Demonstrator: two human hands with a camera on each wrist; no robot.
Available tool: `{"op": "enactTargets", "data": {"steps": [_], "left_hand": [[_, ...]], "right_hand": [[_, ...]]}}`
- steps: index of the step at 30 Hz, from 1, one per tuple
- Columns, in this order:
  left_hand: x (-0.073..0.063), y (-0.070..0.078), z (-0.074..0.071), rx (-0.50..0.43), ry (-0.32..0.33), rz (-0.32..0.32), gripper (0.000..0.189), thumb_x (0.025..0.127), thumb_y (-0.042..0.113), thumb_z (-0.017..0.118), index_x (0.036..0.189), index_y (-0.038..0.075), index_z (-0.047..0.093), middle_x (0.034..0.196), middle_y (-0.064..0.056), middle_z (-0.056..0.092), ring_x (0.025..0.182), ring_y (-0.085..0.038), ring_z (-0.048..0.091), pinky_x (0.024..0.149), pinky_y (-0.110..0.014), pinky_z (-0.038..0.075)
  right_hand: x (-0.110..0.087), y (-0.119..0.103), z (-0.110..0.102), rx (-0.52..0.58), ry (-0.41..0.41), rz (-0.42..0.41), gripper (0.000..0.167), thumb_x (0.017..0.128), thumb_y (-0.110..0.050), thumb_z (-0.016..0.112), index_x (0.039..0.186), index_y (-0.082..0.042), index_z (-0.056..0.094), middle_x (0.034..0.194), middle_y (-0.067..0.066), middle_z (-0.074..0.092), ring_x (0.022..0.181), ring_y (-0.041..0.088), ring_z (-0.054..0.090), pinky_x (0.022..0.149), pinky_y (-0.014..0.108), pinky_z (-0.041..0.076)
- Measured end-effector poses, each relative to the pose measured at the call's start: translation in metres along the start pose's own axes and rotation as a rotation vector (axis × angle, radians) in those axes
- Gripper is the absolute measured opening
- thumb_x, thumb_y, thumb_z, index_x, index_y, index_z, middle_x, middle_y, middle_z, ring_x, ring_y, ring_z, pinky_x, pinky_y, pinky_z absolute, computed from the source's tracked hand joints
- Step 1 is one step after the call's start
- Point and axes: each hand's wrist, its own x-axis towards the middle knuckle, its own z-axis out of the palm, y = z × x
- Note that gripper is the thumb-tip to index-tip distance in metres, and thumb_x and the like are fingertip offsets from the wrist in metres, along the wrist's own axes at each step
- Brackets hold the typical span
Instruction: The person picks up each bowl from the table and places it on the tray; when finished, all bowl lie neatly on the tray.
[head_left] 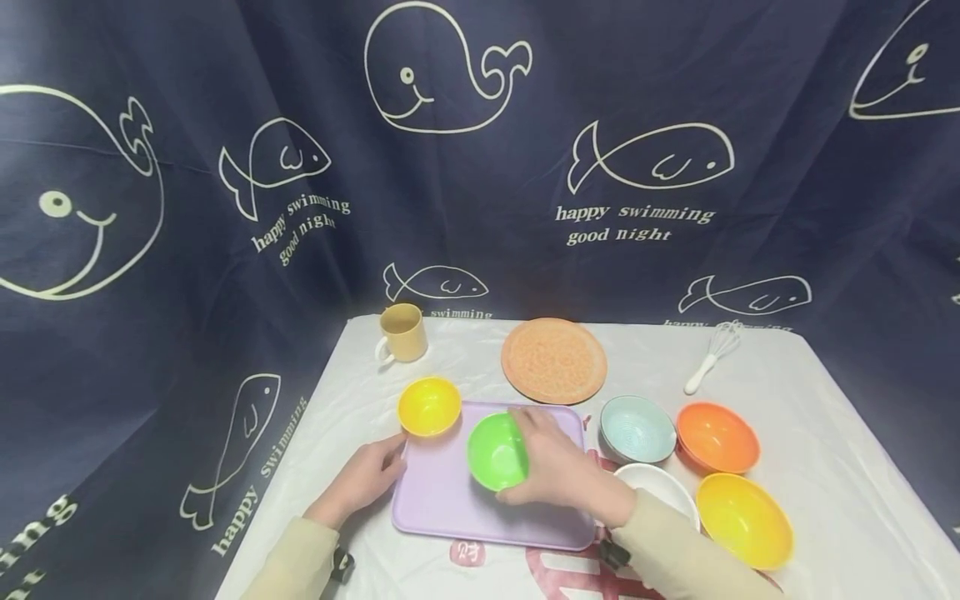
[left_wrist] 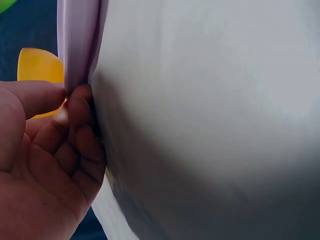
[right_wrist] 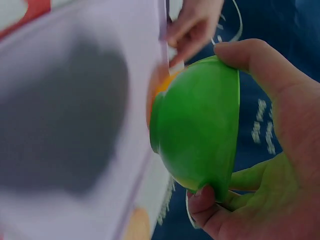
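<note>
- Pale right sleeve (head_left: 686,554), nearest, crosses the counter (head_left: 840,467).
- Right hand (head_left: 558,465) grips the green bowl (head_left: 495,454) above the lilac tray (head_left: 465,512).
- Left hand (head_left: 363,475) pinches the tray's left edge.

The green bowl (head_left: 495,451) — glossy, round, mouth up — is held above the tray (head_left: 442,500), which lies flat, a pale lilac rectangle with rounded corners and a low rim.

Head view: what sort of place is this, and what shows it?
Probably a makeshift indoor practice or filming corner, not a working kitchen: a navy whale-and-fish-print curtain hangs close behind a white-covered table, where kitchenware such as a balloon whisk is spread out.
</note>
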Motion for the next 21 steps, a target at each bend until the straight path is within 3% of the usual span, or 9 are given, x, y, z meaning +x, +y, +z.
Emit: {"op": "enactTargets", "data": {"steps": [7, 10, 15, 21], "left_hand": [[-0.002, -0.004, -0.006, -0.096, -0.012, 0.024, 0.053, 0.100, 0.013, 0.067, 0.151, 0.003, 0.054, 0.068, 0.006, 0.056, 0.058, -0.010, 0.051, 0.055, -0.026, 0.048], [-0.001, -0.005, -0.007, -0.154, -0.024, 0.042, 0.054, 0.099, 0.012, 0.068, 0.150, 0.001, 0.054, 0.069, 0.005, 0.058, 0.057, -0.010, 0.051, 0.054, -0.025, 0.048], [0.001, -0.008, -0.009, -0.212, -0.050, 0.021, 0.056, 0.099, 0.015, 0.069, 0.152, 0.003, 0.052, 0.070, 0.001, 0.060, 0.058, -0.010, 0.051, 0.052, -0.024, 0.046], [0.002, -0.013, -0.010, -0.230, -0.063, -0.005, 0.057, 0.099, 0.022, 0.071, 0.151, 0.007, 0.055, 0.073, 0.002, 0.062, 0.066, -0.014, 0.057, 0.070, -0.028, 0.051]], "right_hand": [[0.014, -0.024, 0.046, 0.066, -0.094, -0.052, 0.108, 0.057, -0.042, 0.097, 0.145, -0.001, 0.049, 0.126, 0.009, 0.055, 0.113, 0.021, 0.051, 0.097, 0.042, 0.054], [0.017, -0.032, 0.059, 0.078, -0.109, -0.074, 0.104, 0.057, -0.042, 0.097, 0.143, -0.005, 0.051, 0.121, 0.005, 0.055, 0.108, 0.017, 0.049, 0.093, 0.035, 0.054], [0.022, -0.044, 0.073, 0.074, -0.125, -0.098, 0.108, 0.056, -0.041, 0.097, 0.143, 0.001, 0.048, 0.118, 0.004, 0.053, 0.105, 0.014, 0.047, 0.090, 0.028, 0.052], [0.026, -0.055, 0.085, 0.094, -0.157, -0.093, 0.114, 0.057, -0.037, 0.099, 0.148, 0.004, 0.044, 0.125, 0.006, 0.053, 0.109, 0.015, 0.048, 0.094, 0.028, 0.053]]}}
